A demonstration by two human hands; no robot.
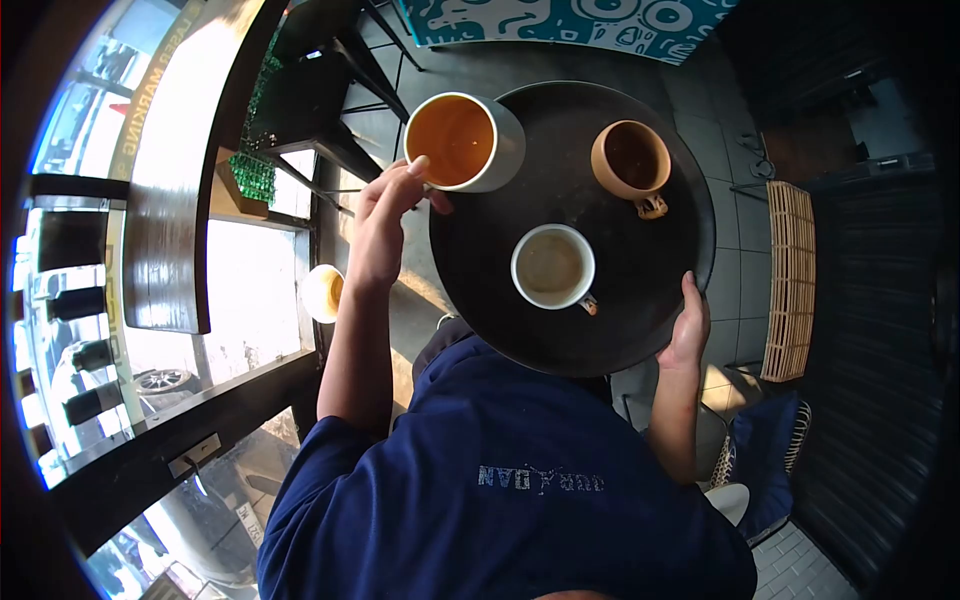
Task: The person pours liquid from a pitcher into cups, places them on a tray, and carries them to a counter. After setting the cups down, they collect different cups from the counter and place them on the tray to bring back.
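The white mug of amber tea [458, 141] stood on the far left rim of the round black tray [640, 260], gripped at its near side by the left hand [383, 226]. The right hand [688, 335] clasped the tray's near right edge. Between the hands sat a white coffee cup [552, 266]; beyond it, a tan cup [632, 157]. Left of the left forearm were a small cup [325, 292] and a wooden table [165, 220].

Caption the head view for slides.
Left hand holds a tea mug at the rim of the black tray gripped by the right hand.
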